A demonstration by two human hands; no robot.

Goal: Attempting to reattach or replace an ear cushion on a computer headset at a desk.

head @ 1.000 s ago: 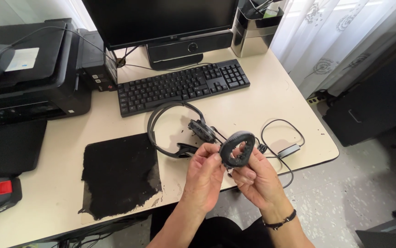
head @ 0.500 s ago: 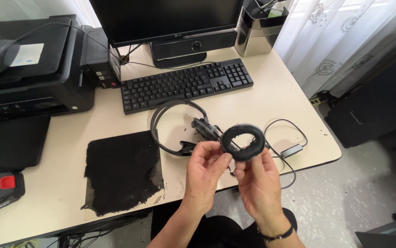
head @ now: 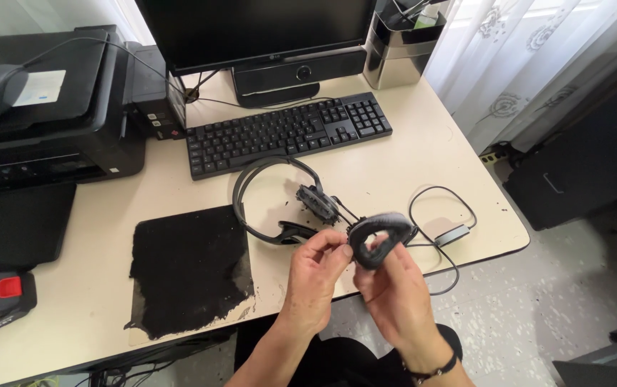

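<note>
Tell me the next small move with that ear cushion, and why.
Probably carry the ear cushion, pinched between left hand and right hand, over to the headset: its bare earcup lies uncovered on the desk.

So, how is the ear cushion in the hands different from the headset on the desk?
The ear cushion is one small soft ring, while the headset is larger, with a thin curved band. The cushion is held above the desk edge by both hands; the headset lies flat on the desk, untouched. Both are black.
</note>
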